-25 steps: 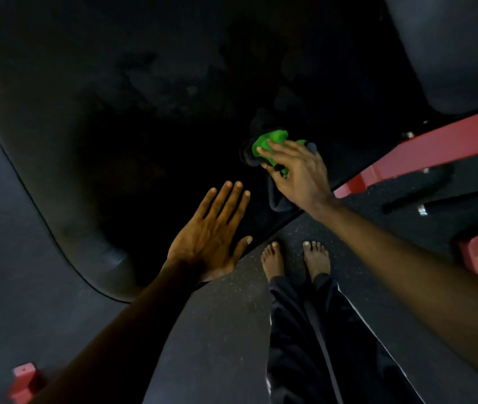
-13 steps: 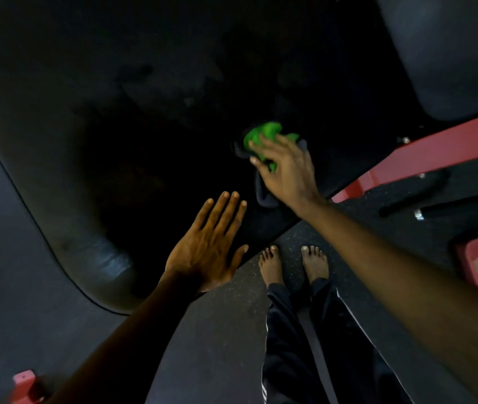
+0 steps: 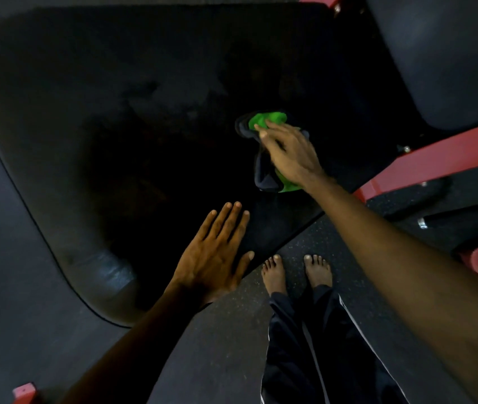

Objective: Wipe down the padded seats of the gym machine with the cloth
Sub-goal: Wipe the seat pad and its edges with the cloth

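Pressing green-and-dark cloth flat onto black padded seat with my right hand, fingers straight, close together. My left hand rests palm-down at seat's near edge, fingers straight, thumb spread.

The wide black padded seat in front of you carries two things. Your left hand lies flat on it with straight fingers, near its front edge. The green-and-dark cloth sits bunched further back and to the right, pressed under your right hand. Below the seat's edge, the speckled floor bears your bare feet and, to your right, the machine's red frame.
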`<state>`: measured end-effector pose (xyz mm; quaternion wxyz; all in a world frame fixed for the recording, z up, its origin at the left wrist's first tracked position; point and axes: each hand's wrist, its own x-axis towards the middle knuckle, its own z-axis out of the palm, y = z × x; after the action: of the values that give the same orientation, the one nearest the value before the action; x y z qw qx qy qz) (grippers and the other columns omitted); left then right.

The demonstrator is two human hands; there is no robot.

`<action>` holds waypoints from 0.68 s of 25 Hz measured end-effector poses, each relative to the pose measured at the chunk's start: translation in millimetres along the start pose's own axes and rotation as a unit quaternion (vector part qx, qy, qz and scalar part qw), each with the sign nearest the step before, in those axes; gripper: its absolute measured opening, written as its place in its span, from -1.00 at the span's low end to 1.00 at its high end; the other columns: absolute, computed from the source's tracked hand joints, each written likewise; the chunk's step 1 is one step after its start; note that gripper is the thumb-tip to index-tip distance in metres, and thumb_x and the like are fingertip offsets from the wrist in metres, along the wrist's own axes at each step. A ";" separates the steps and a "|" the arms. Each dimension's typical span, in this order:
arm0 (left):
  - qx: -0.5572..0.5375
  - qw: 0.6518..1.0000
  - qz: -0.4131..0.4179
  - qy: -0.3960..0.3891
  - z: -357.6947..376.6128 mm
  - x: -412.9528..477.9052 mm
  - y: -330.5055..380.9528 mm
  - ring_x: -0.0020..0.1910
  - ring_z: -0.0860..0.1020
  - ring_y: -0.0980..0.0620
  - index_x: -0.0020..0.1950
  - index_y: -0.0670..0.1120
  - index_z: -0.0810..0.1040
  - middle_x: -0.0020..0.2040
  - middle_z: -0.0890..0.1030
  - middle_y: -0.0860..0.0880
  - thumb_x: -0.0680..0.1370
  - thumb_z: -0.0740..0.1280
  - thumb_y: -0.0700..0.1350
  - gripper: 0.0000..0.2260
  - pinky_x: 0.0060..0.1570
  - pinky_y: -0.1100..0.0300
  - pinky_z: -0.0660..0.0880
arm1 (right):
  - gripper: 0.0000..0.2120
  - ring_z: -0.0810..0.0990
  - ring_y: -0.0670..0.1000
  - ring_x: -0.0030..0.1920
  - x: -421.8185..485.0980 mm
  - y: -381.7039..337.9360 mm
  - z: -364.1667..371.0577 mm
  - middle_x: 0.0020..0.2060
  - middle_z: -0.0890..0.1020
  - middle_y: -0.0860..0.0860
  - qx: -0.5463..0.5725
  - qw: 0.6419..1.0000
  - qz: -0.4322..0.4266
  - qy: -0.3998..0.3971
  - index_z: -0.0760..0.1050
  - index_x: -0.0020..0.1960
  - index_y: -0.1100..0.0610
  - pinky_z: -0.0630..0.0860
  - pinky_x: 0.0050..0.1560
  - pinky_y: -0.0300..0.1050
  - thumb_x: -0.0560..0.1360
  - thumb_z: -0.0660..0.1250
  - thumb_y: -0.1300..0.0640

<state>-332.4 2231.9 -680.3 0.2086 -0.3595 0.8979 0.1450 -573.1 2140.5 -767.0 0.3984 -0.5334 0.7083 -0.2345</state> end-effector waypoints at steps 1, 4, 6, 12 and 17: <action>-0.011 1.000 -0.011 0.027 -3.4 5.7 0.3 0.64 0.02 -0.12 0.65 -0.17 0.09 0.65 0.10 -0.18 0.68 0.00 0.20 -0.35 0.60 -0.08 0.02 | -0.58 0.36 0.02 0.50 -8.5 1.6 -8.8 0.47 0.45 0.02 0.029 0.999 -0.004 -0.017 0.48 0.45 0.03 0.28 0.52 -0.02 0.62 0.16 0.05; 0.001 0.994 -0.062 0.091 -14.0 33.1 -13.7 0.62 0.13 -0.15 0.63 -0.21 0.17 0.63 0.16 -0.20 0.64 0.08 0.09 -0.38 0.59 -0.06 0.04 | -0.42 0.42 0.09 0.43 -20.0 22.9 -25.7 0.47 0.36 0.14 0.049 0.992 0.072 0.090 0.31 0.50 0.14 0.39 0.45 -0.03 0.52 0.40 0.17; 0.021 0.992 -0.099 0.081 -15.5 44.1 -28.7 0.62 0.11 -0.17 0.63 -0.23 0.15 0.63 0.14 -0.22 0.64 0.05 0.09 -0.37 0.59 -0.06 0.03 | -0.17 0.49 0.13 0.34 -15.5 29.8 -32.5 0.43 0.38 0.12 0.036 0.969 0.221 0.107 0.31 0.48 0.14 0.51 0.27 -0.05 0.39 0.56 -0.18; 0.050 0.990 -0.119 0.063 -6.8 44.9 -29.3 0.64 -0.02 -0.19 0.64 -0.25 0.02 0.65 0.03 -0.26 0.67 -0.02 0.12 -0.35 0.61 -0.08 -0.03 | -0.57 0.67 0.01 -0.06 -1.1 16.7 -25.8 -0.01 0.69 0.02 0.323 0.858 0.399 0.021 0.59 0.16 0.19 0.60 -0.16 -0.15 0.39 0.61 0.03; 0.059 0.989 -0.124 0.061 -9.7 45.5 -27.4 0.64 0.03 -0.20 0.64 -0.26 0.06 0.64 0.07 -0.27 0.66 0.00 0.12 -0.35 0.60 -0.09 0.00 | -0.70 0.67 0.12 -0.02 4.2 -4.4 -36.0 0.00 0.68 0.09 0.278 0.893 0.334 0.115 0.57 0.09 0.16 0.61 -0.04 0.00 0.38 0.52 0.18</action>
<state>-345.4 2182.1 -696.7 0.1907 -0.4634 0.8643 0.0426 -600.5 2131.8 -744.4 0.5008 -0.1020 0.7916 -0.3349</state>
